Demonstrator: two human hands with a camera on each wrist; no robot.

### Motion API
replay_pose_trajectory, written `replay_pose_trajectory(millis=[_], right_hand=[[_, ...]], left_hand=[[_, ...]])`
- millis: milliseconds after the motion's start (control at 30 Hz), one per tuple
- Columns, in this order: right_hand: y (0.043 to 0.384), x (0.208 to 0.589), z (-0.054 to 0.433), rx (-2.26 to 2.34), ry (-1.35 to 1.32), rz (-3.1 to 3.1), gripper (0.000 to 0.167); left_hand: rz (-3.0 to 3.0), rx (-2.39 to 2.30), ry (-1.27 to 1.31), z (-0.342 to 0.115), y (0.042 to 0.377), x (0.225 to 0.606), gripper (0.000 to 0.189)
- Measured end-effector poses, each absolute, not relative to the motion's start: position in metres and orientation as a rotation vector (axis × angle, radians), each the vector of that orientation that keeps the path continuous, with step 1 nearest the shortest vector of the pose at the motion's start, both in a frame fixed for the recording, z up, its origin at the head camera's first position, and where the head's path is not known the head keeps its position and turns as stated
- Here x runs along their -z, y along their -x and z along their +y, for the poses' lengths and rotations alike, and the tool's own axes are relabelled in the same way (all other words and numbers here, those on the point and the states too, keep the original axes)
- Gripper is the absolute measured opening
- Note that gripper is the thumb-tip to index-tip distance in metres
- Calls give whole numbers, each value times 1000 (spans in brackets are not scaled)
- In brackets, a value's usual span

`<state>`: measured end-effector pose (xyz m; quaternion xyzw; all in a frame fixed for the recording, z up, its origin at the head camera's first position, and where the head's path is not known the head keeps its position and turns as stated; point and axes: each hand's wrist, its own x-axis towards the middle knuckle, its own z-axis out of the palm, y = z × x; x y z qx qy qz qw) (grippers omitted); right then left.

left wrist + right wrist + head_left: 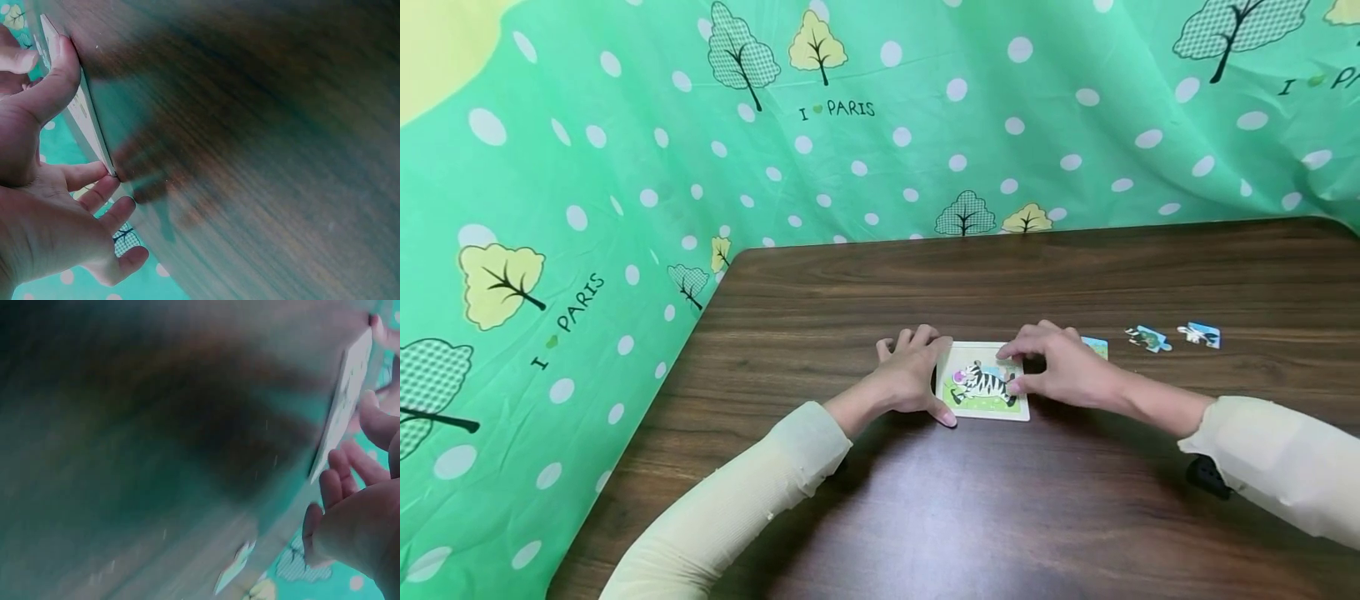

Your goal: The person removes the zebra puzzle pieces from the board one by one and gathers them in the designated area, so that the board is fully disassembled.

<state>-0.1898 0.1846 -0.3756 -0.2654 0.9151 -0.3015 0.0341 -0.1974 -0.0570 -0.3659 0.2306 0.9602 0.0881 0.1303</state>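
A small square puzzle board [981, 414] with a pale frame and a zebra picture [983, 383] lies flat on the table. My left hand [912, 375] holds its left side, thumb at the near left corner and fingers spread towards the far left one. Over the board's right part is my right hand [1067, 367], thumb and index finger bent apart. The thumb reaches the zebra's rear, and the index fingertip is at the upper right of the picture. Whether a piece lies under these fingertips cannot be seen. In the right wrist view the board [344, 406] appears edge-on beyond the fingers.
A blue-and-green puzzle piece [1097, 347] is partly hidden behind my right hand. Further right lie a piece with a dark green figure [1147, 338] and a blue-and-white piece [1201, 335]. A green patterned cloth [880, 167] hangs behind the brown wooden table [850, 292].
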Motion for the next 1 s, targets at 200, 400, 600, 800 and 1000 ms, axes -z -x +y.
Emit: replay_pose_trajectory(millis=[200,400,600,800,1000], right_hand=[[186,383,175,835,832,2843,40],[186,381,172,892,794,2807,37],[188,380,170,921,778,2782,42],[189,381,169,889,801,2780,42],[190,379,170,791,866,2797,43]], left_hand=[[2781,-269,-673,-57,198,366,108],[2788,-263,-673,-57,198,365,107],[2787,-275,-673,-57,198,365,106],[2789,-264,-666,-58,199,366,108],[2787,-257,-662,-58,199,367,109]])
